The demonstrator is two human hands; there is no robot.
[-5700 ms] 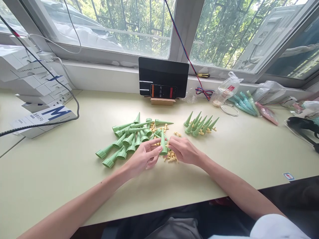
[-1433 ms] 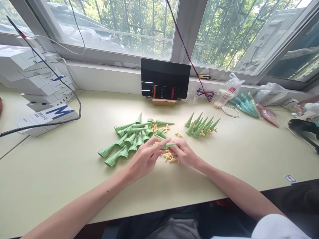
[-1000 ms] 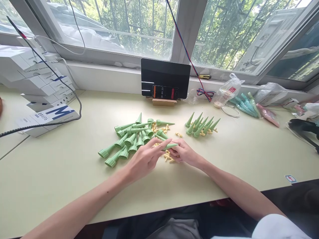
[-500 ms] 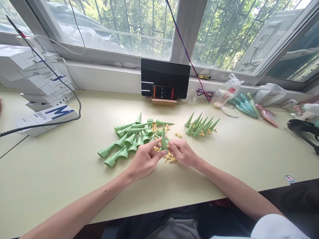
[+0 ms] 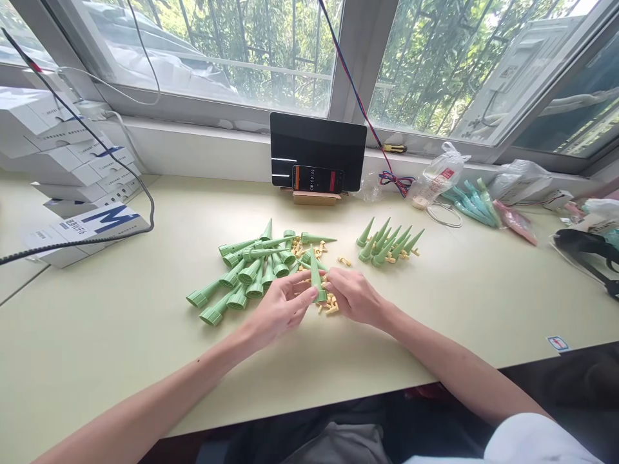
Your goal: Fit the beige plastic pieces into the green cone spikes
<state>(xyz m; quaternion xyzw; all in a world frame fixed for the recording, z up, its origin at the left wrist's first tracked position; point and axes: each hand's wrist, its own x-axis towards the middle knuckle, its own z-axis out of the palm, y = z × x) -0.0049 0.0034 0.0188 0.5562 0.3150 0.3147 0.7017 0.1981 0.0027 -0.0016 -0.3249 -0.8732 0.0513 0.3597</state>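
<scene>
In the head view, my left hand [image 5: 283, 308] pinches a green cone [image 5: 316, 274] low down, tip up, above loose pegs [image 5: 332, 310]. My right hand [image 5: 356, 296] has its fingers curled close beside the cone's base; I can't tell what they grip. The cone looks light, stiff and smooth, the tip likely slippery, so I judge the wider base the surest hold.

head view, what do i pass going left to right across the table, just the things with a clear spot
white boxes → pile of green cones → group of upright green cones → pink packet → black object
</scene>
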